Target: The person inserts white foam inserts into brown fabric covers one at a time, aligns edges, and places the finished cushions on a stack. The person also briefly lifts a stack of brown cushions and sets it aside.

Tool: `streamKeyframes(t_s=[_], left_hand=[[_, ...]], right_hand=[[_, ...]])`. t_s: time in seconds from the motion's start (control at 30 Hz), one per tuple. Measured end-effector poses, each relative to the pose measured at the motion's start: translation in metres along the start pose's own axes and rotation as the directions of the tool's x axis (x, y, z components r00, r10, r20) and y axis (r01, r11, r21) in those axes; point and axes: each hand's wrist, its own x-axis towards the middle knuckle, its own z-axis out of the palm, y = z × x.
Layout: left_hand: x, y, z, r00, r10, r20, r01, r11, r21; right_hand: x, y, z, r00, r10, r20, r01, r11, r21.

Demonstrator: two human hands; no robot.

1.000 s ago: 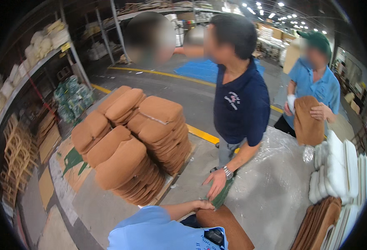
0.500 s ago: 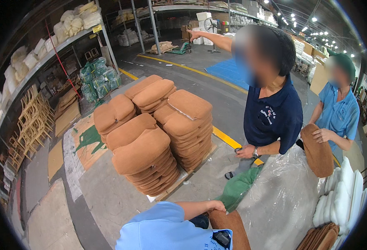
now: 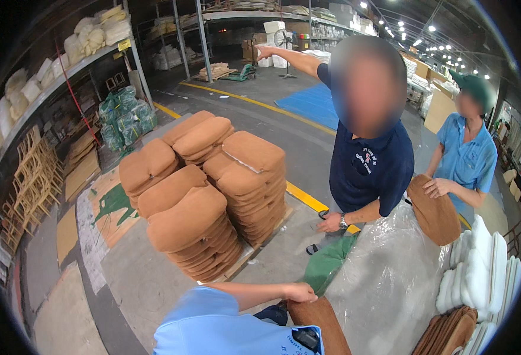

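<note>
My left hand reaches in from the lower edge on a light-blue sleeve. Its fingers close on the upper edge of a brown fabric seat cushion, which lies partly hidden by my shirt front. Just beyond the fingers is a green cloth, at the side of a surface covered in clear plastic. My right hand is out of sight.
Piled brown cushions stand on a pallet ahead. One co-worker in dark blue points left; another in light blue holds a brown cushion. White pads and folded brown pieces sit at right.
The whole scene has shifted left in my view. The pointing co-worker's head has turned toward me, with the arm still outstretched. My left hand keeps its hold on the cushion.
</note>
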Motion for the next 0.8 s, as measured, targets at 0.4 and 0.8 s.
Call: streamKeyframes(t_s=[0.4, 0.8], left_hand=[[-0.056, 0.047, 0.021, 0.915, 0.401, -0.049, -0.328, 0.809, 0.487], [-0.041, 0.036, 0.046, 0.744, 0.663, -0.081, -0.537, 0.667, 0.517]], right_hand=[[-0.003, -0.003, 0.005, 0.998, -0.058, -0.036, 0.055, 0.997, -0.059], [-0.008, -0.014, -0.002, 0.991, -0.118, -0.068, 0.107, 0.983, -0.151]])
